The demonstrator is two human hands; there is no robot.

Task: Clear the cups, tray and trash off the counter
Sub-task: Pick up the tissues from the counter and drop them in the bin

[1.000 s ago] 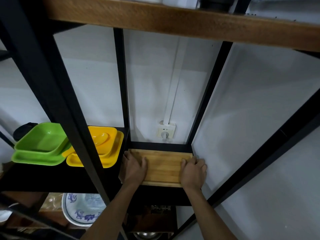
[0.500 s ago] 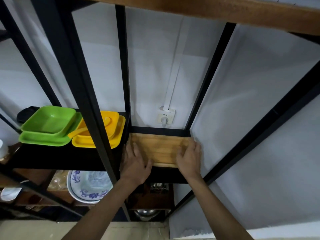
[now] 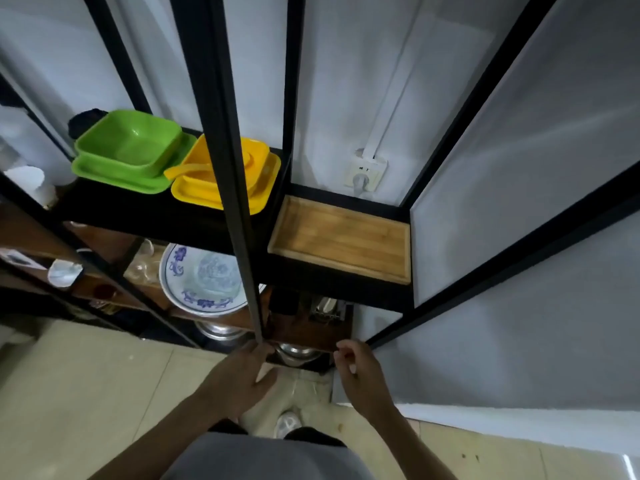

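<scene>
1. Several black shelves make up the metal rack point(image 3: 221, 140) that fills most of the view, its uprights running from 12 o'clock down toward the centre, with a grey wall at 3 o'clock and pale floor tiles at 6 to 8 o'clock.
2. One shelf level holds the wooden tray point(image 3: 341, 237), just right of centre; it lies flat and empty in the narrow right-hand bay, its far edge close to the back rail below a wall socket point(image 3: 366, 171). Judged from this, the tray part of the clearing is done.
3. At 10 o'clock on the same level sit the green dishes point(image 3: 130, 150) (a bowl nested on a plate), touching the yellow dishes point(image 3: 225, 178) beside them; a blue-patterned plate point(image 3: 204, 277) rests one shelf lower.
4. At 6 o'clock, well below the tray, the left hand point(image 3: 239, 379) hangs with fingers loosely spread and nothing in it; the right hand point(image 3: 360, 375) is half curled, fingers apart, also empty. Neither touches the tray.
5. Cups and trash are not visible here, so the step in hand looks like turning back toward the counter. To do it well, the person should draw both arms clear of the front upright before turning, and check that the tray's near edge sits fully on the shelf, not overhanging.
</scene>
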